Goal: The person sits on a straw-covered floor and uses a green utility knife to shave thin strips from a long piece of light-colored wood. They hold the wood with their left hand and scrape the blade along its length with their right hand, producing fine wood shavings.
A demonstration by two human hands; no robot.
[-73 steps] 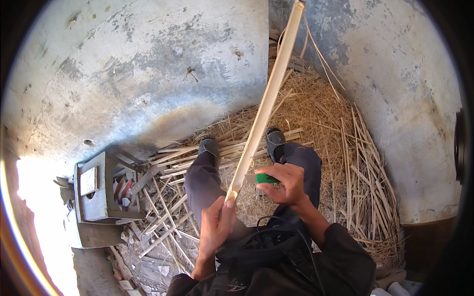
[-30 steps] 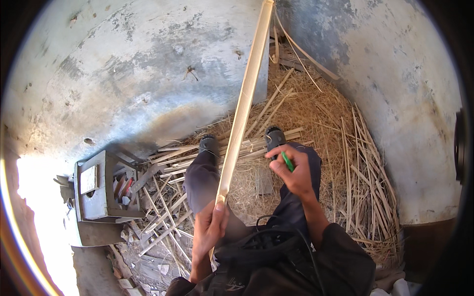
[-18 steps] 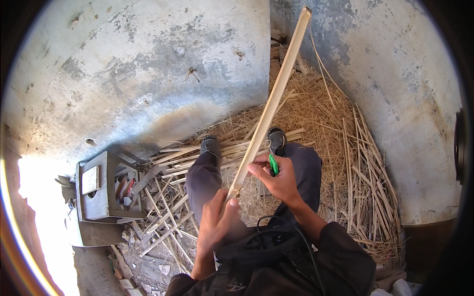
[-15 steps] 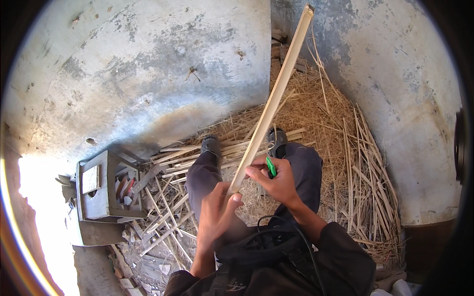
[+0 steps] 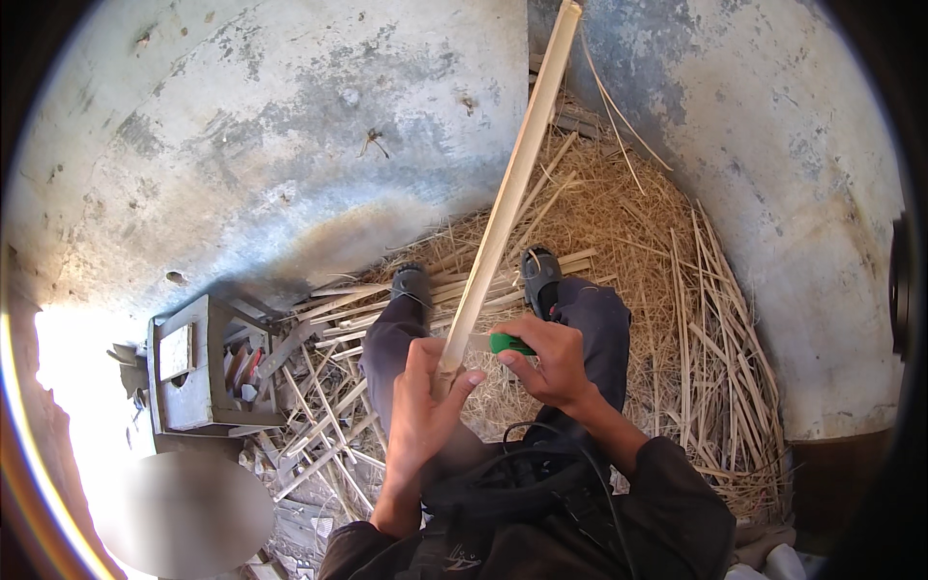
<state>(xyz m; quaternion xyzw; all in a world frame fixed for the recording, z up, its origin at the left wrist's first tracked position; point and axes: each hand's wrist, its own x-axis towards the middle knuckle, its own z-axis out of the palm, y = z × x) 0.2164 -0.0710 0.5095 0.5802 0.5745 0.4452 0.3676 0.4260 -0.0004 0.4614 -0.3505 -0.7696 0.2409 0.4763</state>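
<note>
My left hand [image 5: 421, 414] is closed round the near end of a long split-bamboo strip [image 5: 507, 205]. The strip slants up and away to the far wall, its pale hollow inner face showing. In my right hand [image 5: 555, 365] is a knife with a green handle [image 5: 508, 343]. Its short blade [image 5: 480, 341] points left and meets the strip's right edge just above my left fingers; how far it cuts in, I cannot tell. A thin curled sliver [image 5: 611, 101] hangs from the strip's far end.
Dry shavings [image 5: 619, 232] cover the floor between two stained walls. Loose bamboo strips [image 5: 730, 387] lie along the right and around my feet. At left stands a wooden box [image 5: 198, 362] with items inside. A blurred oval [image 5: 188, 512] fills the lower left.
The strip has come nearer and swung slightly left. My right hand has turned, so the green handle lies level and the blade shows against the strip. A blurred oval has appeared at lower left.
</note>
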